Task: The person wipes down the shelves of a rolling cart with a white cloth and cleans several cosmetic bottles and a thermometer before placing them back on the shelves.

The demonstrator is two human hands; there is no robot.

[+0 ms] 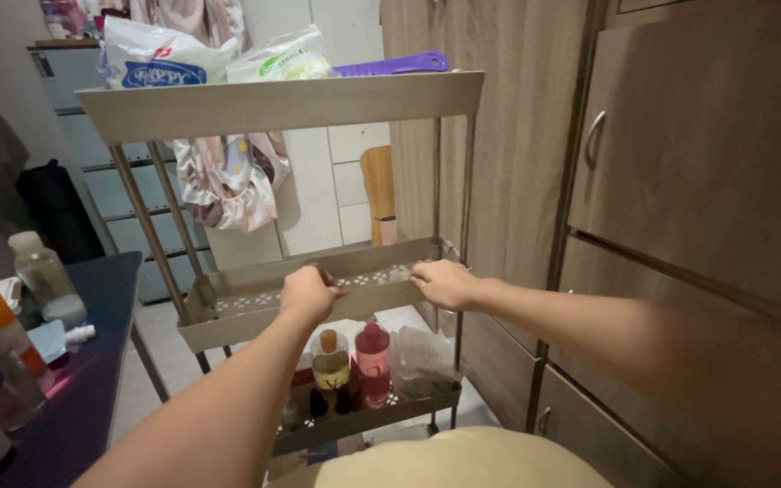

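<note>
Head view: bottles (354, 361) crowd the bottom shelf, wooden cabinets (680, 181) close alongside. Left hand (309, 294) and right hand (443, 282) both clench the grey cart's (282, 104) empty perforated middle tray (228, 316), straight ahead.

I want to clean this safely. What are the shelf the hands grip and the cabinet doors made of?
Middle shelf under left hand and right hand: probably matte beige plastic, perhaps painted metal; perforated floor. Cabinet doors: wood-grain laminate, likely, with a matte finish.
</note>
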